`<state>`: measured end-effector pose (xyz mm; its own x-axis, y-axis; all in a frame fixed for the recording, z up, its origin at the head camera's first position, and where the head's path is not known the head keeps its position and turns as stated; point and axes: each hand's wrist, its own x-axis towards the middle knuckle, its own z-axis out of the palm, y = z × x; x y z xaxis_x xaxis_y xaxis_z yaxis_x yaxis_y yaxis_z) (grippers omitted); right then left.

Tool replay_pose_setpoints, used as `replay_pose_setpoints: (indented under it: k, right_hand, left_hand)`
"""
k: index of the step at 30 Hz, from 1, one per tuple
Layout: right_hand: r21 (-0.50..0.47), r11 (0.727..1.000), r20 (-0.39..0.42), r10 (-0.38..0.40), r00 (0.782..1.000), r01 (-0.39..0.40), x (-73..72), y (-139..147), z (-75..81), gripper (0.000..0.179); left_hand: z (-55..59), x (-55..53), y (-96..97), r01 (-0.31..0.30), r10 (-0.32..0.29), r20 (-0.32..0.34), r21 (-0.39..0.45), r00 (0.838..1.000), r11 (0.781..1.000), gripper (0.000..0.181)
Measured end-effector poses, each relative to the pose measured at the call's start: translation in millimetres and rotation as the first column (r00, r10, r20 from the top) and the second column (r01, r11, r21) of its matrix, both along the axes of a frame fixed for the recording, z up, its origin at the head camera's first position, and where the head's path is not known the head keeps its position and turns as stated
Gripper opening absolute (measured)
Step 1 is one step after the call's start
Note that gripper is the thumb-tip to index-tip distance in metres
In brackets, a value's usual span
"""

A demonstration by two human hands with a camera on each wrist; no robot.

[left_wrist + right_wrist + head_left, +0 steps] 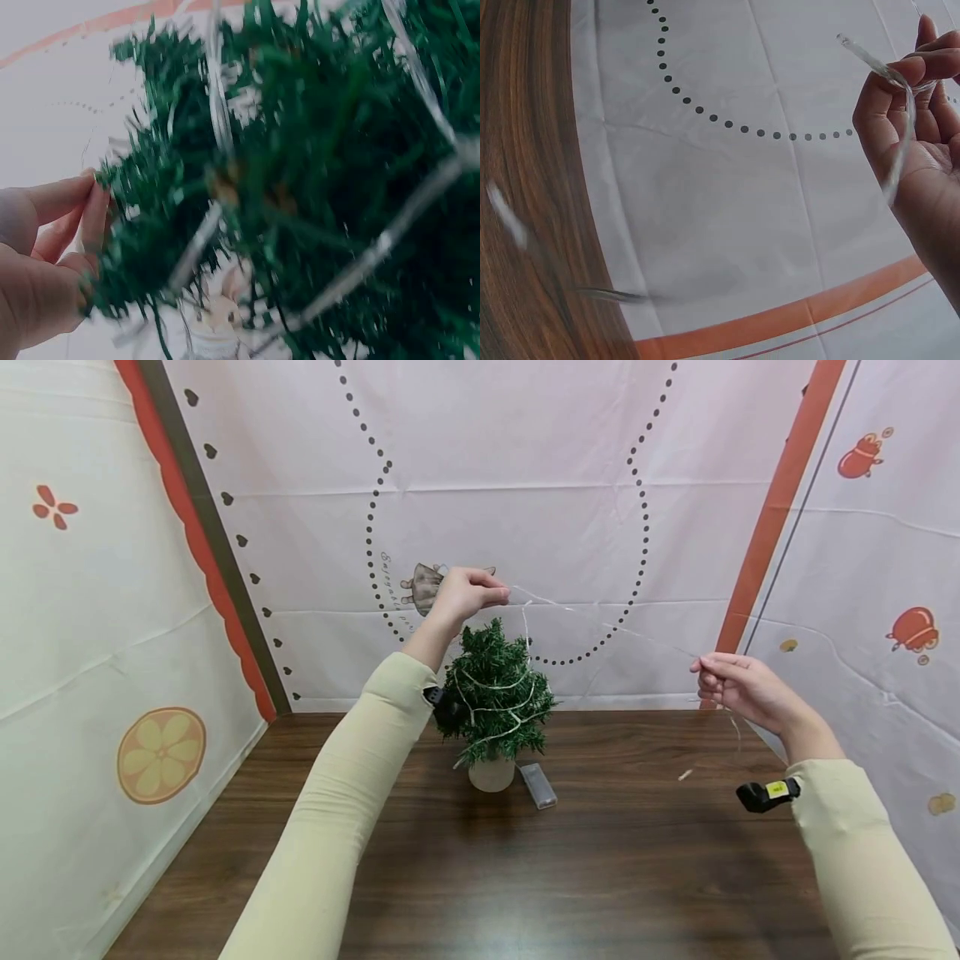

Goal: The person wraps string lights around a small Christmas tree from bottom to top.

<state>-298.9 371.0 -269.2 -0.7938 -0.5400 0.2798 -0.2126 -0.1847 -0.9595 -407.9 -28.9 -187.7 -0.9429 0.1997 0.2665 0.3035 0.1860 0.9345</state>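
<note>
Potted tree (495, 697) stands near the head view's centre; clear strand (910, 112) loops over its branches and, with the tree as dial, stretches from twelve to three o'clock, pinched by left hand (467, 595) at twelve, right hand (742, 689) at three; grey box (538, 787) lies at five

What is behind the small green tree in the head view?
Behind the tree hangs a pale cloth with a printed dotted line. The left hand partly covers a printed figure on it. Tabletop directly behind the pot is hidden, so whatever lies there cannot be told.
</note>
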Motion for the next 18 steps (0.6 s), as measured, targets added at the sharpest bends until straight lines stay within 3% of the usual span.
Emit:
replay_pose_setpoints:
  k: [5, 14, 18]
  right_hand:
    - [0.01, 1.0, 0.005, -0.026, 1.0, 0.026, -0.4, -6, 5.6, 0.033]
    - [0.026, 0.998, -0.01, -0.05, 0.999, 0.05, -2.1, -30, 22.7, 0.026]
    - [0.041, 0.997, -0.023, -0.059, 0.998, 0.06, -2.7, -41, 28.9, 0.023]
  left_hand:
    - [-6.2, -8.5, -13.5, -0.021, 0.021, 0.025, 0.001, 0.999, 1.0, 0.012]
    - [-18.4, -13.7, -40.3, -0.064, 0.064, 0.024, 0.007, 0.998, 0.998, 0.022]
    - [-27.6, -13.7, -55.4, -0.039, 0.038, 0.03, 0.045, 0.999, 0.998, 0.022]
